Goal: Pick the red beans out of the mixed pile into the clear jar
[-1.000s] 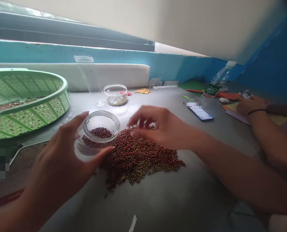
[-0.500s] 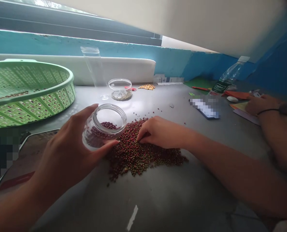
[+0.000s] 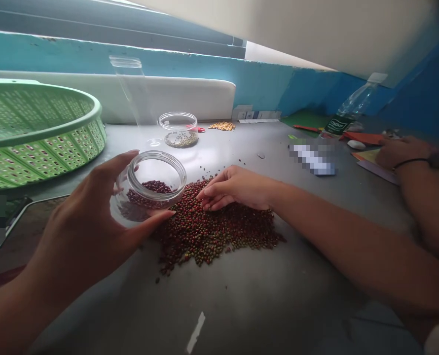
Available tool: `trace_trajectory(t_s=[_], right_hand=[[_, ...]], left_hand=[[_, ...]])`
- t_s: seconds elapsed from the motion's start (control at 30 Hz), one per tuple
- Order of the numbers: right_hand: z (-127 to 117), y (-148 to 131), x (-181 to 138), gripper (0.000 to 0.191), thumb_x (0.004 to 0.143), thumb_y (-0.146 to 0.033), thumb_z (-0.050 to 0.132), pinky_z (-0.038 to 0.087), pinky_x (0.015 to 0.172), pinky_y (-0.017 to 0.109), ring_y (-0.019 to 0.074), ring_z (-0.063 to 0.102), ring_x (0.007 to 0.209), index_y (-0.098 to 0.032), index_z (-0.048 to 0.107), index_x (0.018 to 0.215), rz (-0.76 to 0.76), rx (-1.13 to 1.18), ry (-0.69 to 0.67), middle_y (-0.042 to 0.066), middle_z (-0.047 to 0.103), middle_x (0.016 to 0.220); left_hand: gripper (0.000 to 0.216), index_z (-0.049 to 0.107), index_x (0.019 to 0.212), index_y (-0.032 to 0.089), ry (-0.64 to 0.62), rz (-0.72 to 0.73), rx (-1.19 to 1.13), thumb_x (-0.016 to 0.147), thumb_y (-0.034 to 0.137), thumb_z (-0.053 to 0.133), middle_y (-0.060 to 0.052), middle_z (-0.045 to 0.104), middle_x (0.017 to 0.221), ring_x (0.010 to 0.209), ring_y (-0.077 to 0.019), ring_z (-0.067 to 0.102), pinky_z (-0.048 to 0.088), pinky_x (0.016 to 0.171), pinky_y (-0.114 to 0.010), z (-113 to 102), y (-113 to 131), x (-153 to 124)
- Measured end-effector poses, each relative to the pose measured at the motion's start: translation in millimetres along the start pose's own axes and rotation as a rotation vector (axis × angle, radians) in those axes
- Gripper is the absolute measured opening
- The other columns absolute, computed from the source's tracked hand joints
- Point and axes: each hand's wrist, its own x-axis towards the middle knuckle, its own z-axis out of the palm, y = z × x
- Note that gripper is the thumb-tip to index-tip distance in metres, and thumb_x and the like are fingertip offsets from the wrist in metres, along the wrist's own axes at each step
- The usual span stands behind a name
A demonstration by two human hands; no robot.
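My left hand (image 3: 82, 217) is wrapped round a clear jar (image 3: 130, 209) and holds it tilted, mouth towards me, at the left edge of the bean pile. Dark red beans (image 3: 156, 188) lie inside the jar. A spread heap of mixed red and green beans (image 3: 204, 241) covers the middle of the grey table. Over the upper part of this heap, my right hand (image 3: 230, 190) has its fingers curled in, thumb near the fingertips, touching the beans. What sits between those fingertips is too small to make out.
Left stands a green plastic basket (image 3: 82, 123). Behind the jar are a tall clear jar (image 3: 130, 93) and a round clear container (image 3: 178, 121) with pale seeds. Yellow kernels (image 3: 222, 126), a phone (image 3: 311, 158) and a bottle (image 3: 338, 123) lie farther back. Another person's hand (image 3: 402, 150) is at right.
The view has shifted slightly, so most things sit a little higher and further left. My right hand's fingers have loosened from a tight pinch and moved slightly left over the heap.
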Motion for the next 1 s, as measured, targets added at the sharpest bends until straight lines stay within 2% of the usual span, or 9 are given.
trace_trajectory(t_s=[0.2, 0.37, 0.47, 0.53, 0.63, 0.7, 0.77, 0.87, 1.0], right_hand=[[1.2, -1.1, -1.8, 0.012, 0.079, -0.020, 0.076, 0.060, 0.087, 0.029, 0.0148, 0.071, 0.081, -0.011, 0.077, 0.086, -0.008, -0.015, 0.002, 0.009, 0.076, 0.087], [-4.5, 1.7, -2.6, 0.026, 0.070, -0.018, 0.083, 0.056, 0.094, 0.031, 0.0155, 0.072, 0.087, -0.017, 0.079, 0.096, -0.054, -0.202, 0.020, 0.005, 0.078, 0.089], [-6.0, 2.8, -2.4, 0.024, 0.070, -0.019, 0.083, 0.058, 0.089, 0.033, 0.0163, 0.073, 0.083, -0.018, 0.080, 0.094, -0.098, -0.169, 0.021, 0.006, 0.078, 0.086], [-2.4, 0.2, -4.3, 0.021, 0.070, -0.020, 0.083, 0.060, 0.084, 0.032, 0.0160, 0.073, 0.078, -0.017, 0.079, 0.091, -0.190, -0.127, 0.091, 0.005, 0.078, 0.082], [12.8, -9.4, -12.7, 0.018, 0.073, -0.023, 0.081, 0.059, 0.078, 0.029, 0.0139, 0.070, 0.074, -0.018, 0.079, 0.090, -0.524, -0.158, 0.357, 0.002, 0.076, 0.080], [27.4, -16.7, -20.3, 0.015, 0.078, -0.025, 0.078, 0.057, 0.077, 0.027, 0.0130, 0.069, 0.077, -0.019, 0.079, 0.092, -0.737, -0.282, 0.503, 0.000, 0.076, 0.084], [41.6, -21.9, -26.9, 0.011, 0.083, -0.027, 0.074, 0.055, 0.080, 0.025, 0.0125, 0.069, 0.081, -0.020, 0.079, 0.089, -0.822, -0.496, 0.523, -0.001, 0.075, 0.087], [53.8, -25.5, -33.6, 0.016, 0.090, -0.034, 0.066, 0.050, 0.088, 0.023, 0.0127, 0.068, 0.091, -0.023, 0.078, 0.093, -0.792, -0.818, 0.425, -0.002, 0.074, 0.095], [43.6, -31.1, -44.6, 0.029, 0.098, -0.041, 0.053, 0.046, 0.093, 0.025, 0.0170, 0.062, 0.110, -0.025, 0.074, 0.108, -0.736, -0.946, 0.422, 0.002, 0.067, 0.116]], left_hand=[[0.093, 0.035, 0.145, 0.033, -0.015, -0.002, -0.005, 0.066, 0.063, 0.074, -0.003, 0.058, 0.139, 0.120, -0.0352, 0.062, 0.052, 0.103, -0.052, -1.2, 0.6, -0.3], [0.093, 0.032, 0.147, 0.033, -0.007, 0.033, 0.006, 0.068, 0.065, 0.071, -0.003, 0.058, 0.138, 0.117, -0.0336, 0.063, 0.054, 0.100, -0.049, -0.7, 1.1, -1.5], [0.093, 0.033, 0.147, 0.032, 0.001, 0.049, 0.012, 0.068, 0.066, 0.070, -0.004, 0.059, 0.137, 0.117, -0.0330, 0.063, 0.053, 0.100, -0.048, -1.2, 2.2, -2.0], [0.092, 0.033, 0.147, 0.031, 0.005, 0.067, 0.013, 0.070, 0.065, 0.069, -0.005, 0.059, 0.137, 0.117, -0.0323, 0.063, 0.053, 0.101, -0.047, -1.3, 3.6, -1.7], [0.089, 0.033, 0.147, 0.031, -0.002, 0.106, 0.006, 0.072, 0.066, 0.067, -0.005, 0.060, 0.135, 0.117, -0.0308, 0.063, 0.053, 0.100, -0.045, -0.9, 6.9, -1.1], [0.088, 0.032, 0.147, 0.032, -0.006, 0.113, 0.009, 0.073, 0.067, 0.066, -0.005, 0.060, 0.135, 0.117, -0.0308, 0.063, 0.054, 0.097, -0.045, -0.3, 10.0, -1.3], [0.087, 0.033, 0.146, 0.033, -0.005, 0.113, 0.012, 0.073, 0.068, 0.064, -0.005, 0.061, 0.134, 0.116, -0.0308, 0.063, 0.055, 0.094, -0.045, 0.3, 13.4, -2.2], [0.084, 0.034, 0.146, 0.033, -0.009, 0.133, 0.013, 0.075, 0.063, 0.066, -0.005, 0.060, 0.135, 0.118, -0.0297, 0.063, 0.054, 0.095, -0.042, 0.6, 17.0, -3.8], [0.085, 0.034, 0.146, 0.032, -0.018, 0.100, -0.038, 0.073, 0.060, 0.069, -0.006, 0.060, 0.136, 0.116, -0.0305, 0.064, 0.052, 0.101, -0.045, 0.2, 15.3, -3.7]])
